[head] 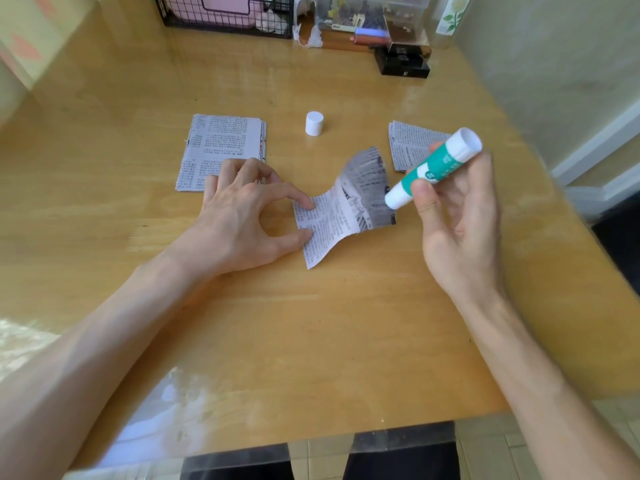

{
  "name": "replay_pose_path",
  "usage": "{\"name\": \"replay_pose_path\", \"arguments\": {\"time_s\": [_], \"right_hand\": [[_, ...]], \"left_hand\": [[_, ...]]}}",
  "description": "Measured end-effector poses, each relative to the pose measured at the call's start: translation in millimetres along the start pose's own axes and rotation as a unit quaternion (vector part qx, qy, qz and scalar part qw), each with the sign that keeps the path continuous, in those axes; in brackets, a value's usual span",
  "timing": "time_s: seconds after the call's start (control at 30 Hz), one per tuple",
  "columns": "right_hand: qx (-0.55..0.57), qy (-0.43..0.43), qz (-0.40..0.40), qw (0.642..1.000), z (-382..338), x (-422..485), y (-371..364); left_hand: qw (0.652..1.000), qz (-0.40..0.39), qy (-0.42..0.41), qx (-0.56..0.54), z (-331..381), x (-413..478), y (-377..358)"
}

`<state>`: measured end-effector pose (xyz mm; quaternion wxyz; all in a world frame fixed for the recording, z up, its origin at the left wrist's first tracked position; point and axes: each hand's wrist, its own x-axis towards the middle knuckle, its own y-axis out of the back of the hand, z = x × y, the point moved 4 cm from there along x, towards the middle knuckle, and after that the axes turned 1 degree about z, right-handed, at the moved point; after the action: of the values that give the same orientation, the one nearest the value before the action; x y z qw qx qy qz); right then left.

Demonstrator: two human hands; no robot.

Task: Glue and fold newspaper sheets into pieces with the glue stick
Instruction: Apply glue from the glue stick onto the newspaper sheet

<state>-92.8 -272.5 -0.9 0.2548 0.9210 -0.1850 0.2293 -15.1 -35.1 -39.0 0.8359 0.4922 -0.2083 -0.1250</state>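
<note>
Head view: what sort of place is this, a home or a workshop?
Probably a home desk: a wooden table against a wall, with a wire basket and a clear storage box of odds and ends at its back.

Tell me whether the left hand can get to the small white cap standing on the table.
Probably yes. Only bare wooden table lies between the left hand and the small white cylindrical cap, though its fingertips press the curling printed newspaper sheet, which it would release.
</note>
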Motion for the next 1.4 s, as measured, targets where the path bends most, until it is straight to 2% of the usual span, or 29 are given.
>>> {"name": "replay_pose_path", "arguments": {"time_s": [0.17,0.23,0.3,0.43,0.5,0.77,1.0,1.17,1.27,1.4], "right_hand": [[0.041,0.035,0.147,0.988,-15,7,6],[0.064,0.04,0.175,0.982,-14,10,10],[0.095,0.028,0.132,0.986,-10,12,6],[0.1,-0.006,-0.063,0.993,-8,2,-26],[0.095,-0.019,-0.128,0.987,-9,-5,-40],[0.031,0.002,-0.236,0.971,-13,-19,-61],[0.002,0.022,-0.258,0.966,-16,-23,-59],[0.027,0.013,-0.273,0.962,-14,-25,-57],[0.107,-0.025,-0.232,0.966,-13,-23,-54],[0.15,-0.007,-0.171,0.974,-19,-18,-53]], "left_hand": [[1.0,-0.001,-0.001,-0.001,-1,1,0],[1.0,-0.003,-0.002,0.0,-1,1,0],[1.0,-0.004,-0.001,-0.003,-1,1,1],[1.0,-0.015,-0.001,-0.001,-1,1,0],[1.0,-0.018,-0.005,-0.004,-1,1,1],[0.999,-0.027,-0.012,-0.028,2,0,4],[0.999,-0.026,-0.005,-0.026,-3,2,1],[0.999,-0.027,-0.01,-0.03,-3,2,1],[0.999,-0.027,-0.008,-0.028,-3,3,2],[1.0,-0.019,-0.01,-0.019,-2,3,3]]}}
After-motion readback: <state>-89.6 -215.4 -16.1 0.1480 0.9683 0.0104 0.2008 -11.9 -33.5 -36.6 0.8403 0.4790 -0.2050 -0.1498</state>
